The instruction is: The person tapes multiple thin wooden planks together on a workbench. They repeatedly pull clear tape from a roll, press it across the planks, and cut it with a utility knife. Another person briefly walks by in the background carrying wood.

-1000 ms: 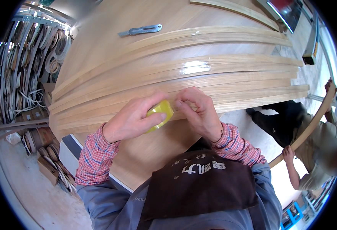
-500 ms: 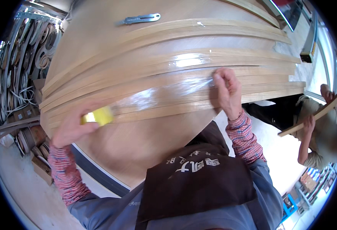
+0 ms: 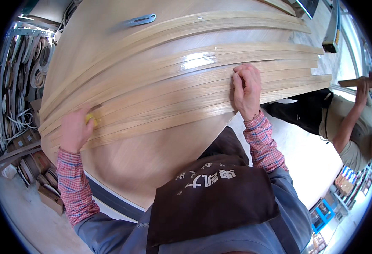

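Observation:
Several long pale wooden strips (image 3: pixel 164 97) lie side by side across a wood-toned panel (image 3: pixel 122 156). At their left part my left hand (image 3: pixel 75 130) is closed round a small yellow tape roll (image 3: pixel 93 120), mostly hidden by the fingers. My right hand (image 3: pixel 247 91) rests on the strips toward their right ends, its fingers curled in and pressed together. What those fingers pinch cannot be made out. Farther back, a shiny patch of clear tape (image 3: pixel 197 61) spans neighbouring strips. A grey utility knife (image 3: pixel 140 20) lies beyond the strips.
At the right, a co-worker (image 3: pixel 347 122) holds a piece of wood (image 3: pixel 350 82). Racks of coiled edging and strips (image 3: pixel 18 80) line the left side, with a cardboard box (image 3: pixel 50 197) on the floor. A blue frame (image 3: pixel 322 216) stands at the lower right.
My left hand has moved left with the yellow tape roll. The shiny film stretched between my hands no longer shows. My right hand stays near the same strips. The co-worker's wood has shifted upward.

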{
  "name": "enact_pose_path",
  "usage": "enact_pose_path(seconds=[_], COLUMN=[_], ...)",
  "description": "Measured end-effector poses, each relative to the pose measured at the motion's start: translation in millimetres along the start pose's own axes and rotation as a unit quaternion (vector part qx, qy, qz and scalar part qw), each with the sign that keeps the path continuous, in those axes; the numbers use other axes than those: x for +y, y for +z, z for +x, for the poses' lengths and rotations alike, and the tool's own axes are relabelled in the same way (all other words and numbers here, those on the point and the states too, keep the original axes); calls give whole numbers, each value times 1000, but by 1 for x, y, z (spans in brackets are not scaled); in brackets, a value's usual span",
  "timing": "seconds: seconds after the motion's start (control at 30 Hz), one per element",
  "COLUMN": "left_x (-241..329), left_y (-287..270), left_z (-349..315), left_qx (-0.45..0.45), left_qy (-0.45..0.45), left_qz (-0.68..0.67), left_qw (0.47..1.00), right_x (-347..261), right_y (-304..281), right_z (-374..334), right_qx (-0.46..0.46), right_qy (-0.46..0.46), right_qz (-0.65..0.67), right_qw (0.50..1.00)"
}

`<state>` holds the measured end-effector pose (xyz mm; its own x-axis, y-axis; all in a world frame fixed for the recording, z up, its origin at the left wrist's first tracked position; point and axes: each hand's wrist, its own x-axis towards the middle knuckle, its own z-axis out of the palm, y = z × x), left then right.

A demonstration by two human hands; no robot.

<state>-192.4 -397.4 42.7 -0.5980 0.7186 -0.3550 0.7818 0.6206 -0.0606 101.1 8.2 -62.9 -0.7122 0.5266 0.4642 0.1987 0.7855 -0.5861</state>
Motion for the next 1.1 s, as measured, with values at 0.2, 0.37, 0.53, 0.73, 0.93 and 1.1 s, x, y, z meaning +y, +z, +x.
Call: enact_pose_path(seconds=[0.2, 0.37, 0.53, 0.73, 0.93, 1.1], left_x=[55, 79, 88, 105, 90, 87], left_y=[8, 19, 17, -4, 2, 16], left_z=[22, 34, 34, 31, 33, 37], left_qx=[24, -26, -53, -70, -50, -14], left_qy=[64, 70, 85, 119, 178, 176], left_qz=[127, 161, 158, 133, 143, 181], left_qw=[990, 984, 982, 981, 972, 968], right_x=[10, 12, 16, 17, 21, 25], right_y=[2, 1, -7, -17, -10, -9], right_z=[-3, -4, -17, -17, -11, -4], right_qx=[14, 17, 21, 6, 8, 34], right_qy=[-8, 4, 17, 28, 22, 30], right_qz=[13, 14, 7, 20, 43, 71], right_qw=[1000, 1000, 1000, 999, 999, 996])
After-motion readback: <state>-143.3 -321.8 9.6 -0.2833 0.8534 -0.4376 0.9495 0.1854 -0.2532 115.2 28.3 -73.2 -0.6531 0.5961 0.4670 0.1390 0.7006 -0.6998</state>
